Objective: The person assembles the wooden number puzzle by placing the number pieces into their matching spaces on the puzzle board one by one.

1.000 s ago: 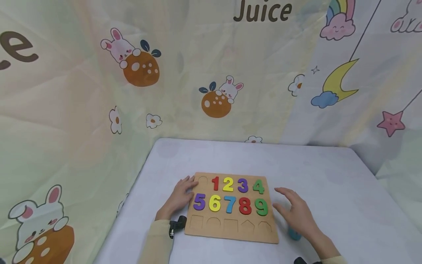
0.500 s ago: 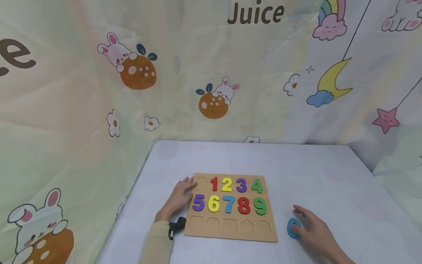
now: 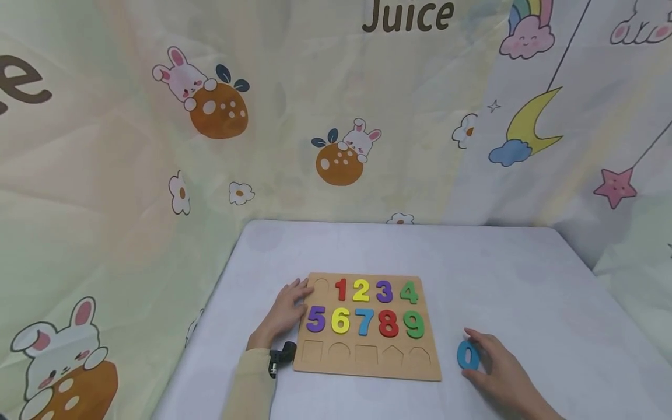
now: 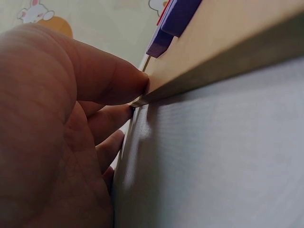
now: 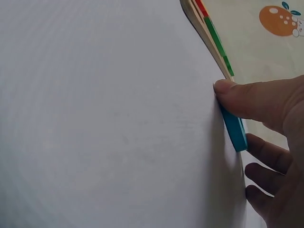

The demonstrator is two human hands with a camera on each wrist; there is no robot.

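A wooden number board (image 3: pixel 367 368) lies on the table, its coloured numerals 1 to 9 seated in two rows. My left hand (image 3: pixel 283 312) rests at its left edge, fingers fairly straight, one fingertip reaching over the rim. In the left wrist view, the thumb (image 4: pixel 111 73) touches the board's edge (image 4: pixel 223 61). To the right of the board is a blue number 0 (image 3: pixel 460 356). My right hand (image 3: pixel 506 370) holds it between thumb and forefinger, close to the tabletop. In the right wrist view the thumb covers part of the blue 0 (image 5: pixel 233 130); the forefinger is mostly hidden.
The top-left recess (image 3: pixel 321 286) of the board has no piece in it, and a row of bare outlined shapes (image 3: pixel 366 354) runs along its front. A white cloth covers the table (image 3: pixel 525 274). Behind it hangs a printed curtain (image 3: pixel 283 116).
My right hand has moved from the board's right edge out to the blue 0, and its thumb has shifted to the 0's near edge. My left hand stays at the board.
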